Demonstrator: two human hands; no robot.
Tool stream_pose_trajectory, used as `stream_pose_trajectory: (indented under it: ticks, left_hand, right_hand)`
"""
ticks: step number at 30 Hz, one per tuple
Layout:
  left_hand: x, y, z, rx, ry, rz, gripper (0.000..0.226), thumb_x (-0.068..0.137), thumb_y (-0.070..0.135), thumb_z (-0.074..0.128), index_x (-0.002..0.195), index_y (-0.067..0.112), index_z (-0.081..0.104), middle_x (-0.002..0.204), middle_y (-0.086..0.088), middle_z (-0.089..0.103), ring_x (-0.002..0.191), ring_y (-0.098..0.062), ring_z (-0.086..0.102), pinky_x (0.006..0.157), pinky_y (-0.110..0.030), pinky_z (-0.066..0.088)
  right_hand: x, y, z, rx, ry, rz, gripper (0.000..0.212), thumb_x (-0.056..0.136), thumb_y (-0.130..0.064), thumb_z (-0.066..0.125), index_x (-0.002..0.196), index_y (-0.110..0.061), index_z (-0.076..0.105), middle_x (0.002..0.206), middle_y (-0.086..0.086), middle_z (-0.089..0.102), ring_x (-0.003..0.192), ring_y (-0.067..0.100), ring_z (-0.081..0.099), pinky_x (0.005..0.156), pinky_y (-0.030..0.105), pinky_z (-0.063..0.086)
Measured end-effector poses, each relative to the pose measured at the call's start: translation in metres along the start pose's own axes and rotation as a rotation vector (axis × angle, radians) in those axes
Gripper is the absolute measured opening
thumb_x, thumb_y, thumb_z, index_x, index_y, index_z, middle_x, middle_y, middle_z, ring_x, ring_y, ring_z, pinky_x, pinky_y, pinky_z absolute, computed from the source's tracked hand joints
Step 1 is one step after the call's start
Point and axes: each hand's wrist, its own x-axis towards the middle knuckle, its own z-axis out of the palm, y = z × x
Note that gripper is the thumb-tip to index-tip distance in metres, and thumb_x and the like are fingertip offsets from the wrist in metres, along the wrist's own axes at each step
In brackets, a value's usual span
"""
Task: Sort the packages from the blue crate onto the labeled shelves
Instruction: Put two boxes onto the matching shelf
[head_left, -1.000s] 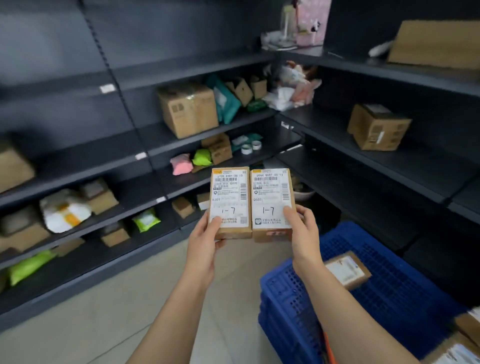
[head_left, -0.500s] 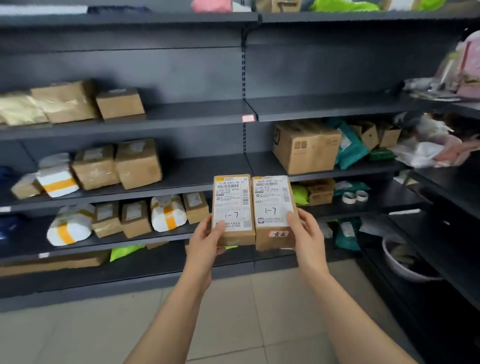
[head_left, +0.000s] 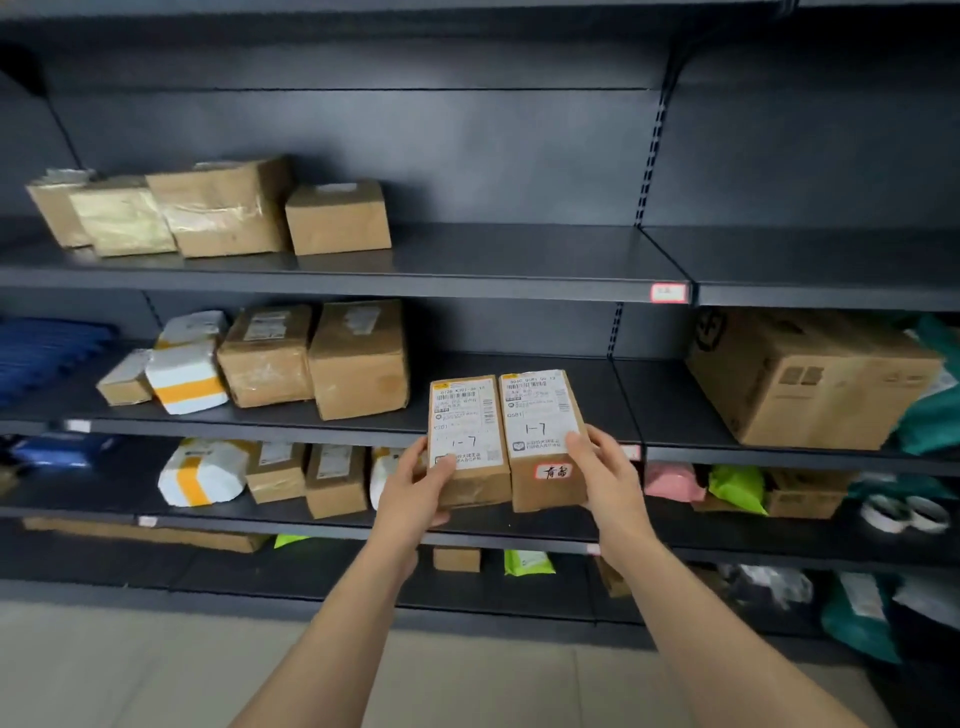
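Two small brown boxes stand side by side in front of the dark shelves, each with a white label marked "1-7". My left hand (head_left: 418, 493) grips the left box (head_left: 467, 441) at its lower left edge. My right hand (head_left: 605, 475) grips the right box (head_left: 543, 441) along its right side; that box also has a small red-edged sticker. Both boxes hang in the air before the middle shelf (head_left: 519, 374), in the bare stretch right of a row of parcels. The blue crate is out of view.
Brown boxes (head_left: 223, 213) line the upper shelf at left. A white and orange parcel (head_left: 184, 379) and taped brown boxes (head_left: 358, 358) fill the middle shelf's left part. A large carton (head_left: 810, 379) sits at right. A shelf label (head_left: 669, 292) marks the upper shelf's edge. Lower shelves hold several parcels and bags.
My view has swung left from the blue crate and corner shelves to face the long shelf wall. Both hands have carried the two boxes closer to the middle shelf.
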Motion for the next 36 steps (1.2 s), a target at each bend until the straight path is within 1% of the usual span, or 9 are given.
stream_pose_trajectory:
  ticks: [10, 13, 16, 19, 24, 27, 30, 33, 36]
  left_hand:
    - [0.164, -0.003, -0.028, 0.175, -0.173, -0.062, 0.063, 0.086, 0.027, 0.071, 0.142, 0.028, 0.041, 0.117, 0.010, 0.060, 0.107, -0.013, 0.055, 0.096, -0.035, 0.045]
    - [0.201, -0.007, -0.028, 0.232, -0.217, -0.031, 0.058, 0.083, 0.021, 0.075, 0.134, 0.025, 0.047, 0.111, 0.012, 0.061, 0.103, -0.009, 0.056, 0.087, -0.024, 0.044]
    - [0.239, -0.013, -0.024, 0.305, -0.213, -0.009, 0.054, 0.082, 0.017, 0.076, 0.130, 0.024, 0.051, 0.114, 0.009, 0.064, 0.109, -0.012, 0.059, 0.082, -0.022, 0.045]
    - [0.278, -0.022, -0.018, 0.423, -0.183, 0.039, 0.055, 0.084, 0.021, 0.073, 0.132, 0.030, 0.046, 0.115, 0.012, 0.065, 0.111, -0.015, 0.060, 0.095, -0.038, 0.049]
    - [0.323, -0.047, -0.003, 0.745, -0.122, 0.154, 0.066, 0.089, 0.026, 0.065, 0.146, 0.021, 0.032, 0.138, -0.001, 0.049, 0.123, -0.021, 0.052, 0.100, -0.036, 0.046]
    - [0.338, -0.060, 0.008, 1.025, -0.089, 0.191, 0.059, 0.092, 0.025, 0.062, 0.144, 0.015, 0.035, 0.154, -0.008, 0.022, 0.132, -0.027, 0.042, 0.106, -0.034, 0.040]
    - [0.348, -0.063, 0.014, 1.226, -0.027, 0.260, 0.050, 0.095, 0.027, 0.056, 0.141, 0.014, 0.040, 0.150, -0.007, 0.024, 0.132, -0.027, 0.039, 0.103, -0.037, 0.044]
    - [0.359, -0.060, 0.018, 1.373, -0.006, 0.304, 0.044, 0.095, 0.019, 0.054, 0.137, 0.012, 0.042, 0.138, -0.005, 0.035, 0.124, -0.024, 0.038, 0.093, -0.034, 0.049]
    - [0.371, -0.056, 0.025, 1.488, -0.021, 0.274, 0.051, 0.092, 0.011, 0.055, 0.140, 0.010, 0.039, 0.137, -0.007, 0.034, 0.121, -0.024, 0.038, 0.092, -0.034, 0.050]
  right_hand:
    - [0.121, 0.029, 0.079, 0.031, 0.064, 0.106, 0.020, 0.092, -0.037, 0.062, 0.110, -0.035, 0.055, 0.102, -0.014, 0.063, 0.093, 0.003, 0.057, 0.076, 0.027, 0.047]
    - [0.152, 0.039, 0.094, 0.029, 0.048, 0.112, 0.024, 0.095, -0.034, 0.058, 0.118, -0.035, 0.053, 0.101, -0.017, 0.062, 0.092, 0.000, 0.058, 0.071, 0.020, 0.045]
    - [0.184, 0.047, 0.105, 0.009, 0.029, 0.107, 0.038, 0.097, -0.033, 0.056, 0.134, -0.037, 0.049, 0.109, -0.018, 0.064, 0.099, -0.001, 0.060, 0.073, 0.017, 0.044]
    - [0.220, 0.063, 0.114, -0.051, 0.018, 0.112, 0.046, 0.098, -0.037, 0.052, 0.143, -0.036, 0.041, 0.124, -0.013, 0.058, 0.104, 0.002, 0.057, 0.075, 0.015, 0.043]
    - [0.272, 0.091, 0.123, -0.274, -0.091, 0.088, 0.041, 0.101, -0.040, 0.042, 0.142, -0.036, 0.042, 0.128, -0.004, 0.058, 0.116, 0.016, 0.057, 0.093, 0.028, 0.049]
    - [0.292, 0.099, 0.127, -0.532, -0.216, -0.033, 0.052, 0.094, -0.034, 0.059, 0.142, -0.036, 0.040, 0.140, 0.000, 0.042, 0.124, 0.016, 0.047, 0.096, 0.028, 0.047]
    - [0.310, 0.107, 0.126, -1.003, -0.226, -0.285, 0.073, 0.084, -0.030, 0.071, 0.147, -0.024, 0.034, 0.151, 0.006, 0.023, 0.135, 0.020, 0.033, 0.105, 0.037, 0.043]
    - [0.327, 0.110, 0.125, -1.203, -0.156, -0.542, 0.060, 0.077, -0.025, 0.078, 0.130, -0.011, 0.053, 0.131, 0.014, 0.046, 0.116, 0.032, 0.049, 0.084, 0.044, 0.056]
    - [0.339, 0.113, 0.129, -1.287, -0.114, -0.613, 0.054, 0.071, -0.024, 0.082, 0.118, -0.009, 0.060, 0.117, 0.017, 0.055, 0.101, 0.034, 0.056, 0.072, 0.043, 0.057]
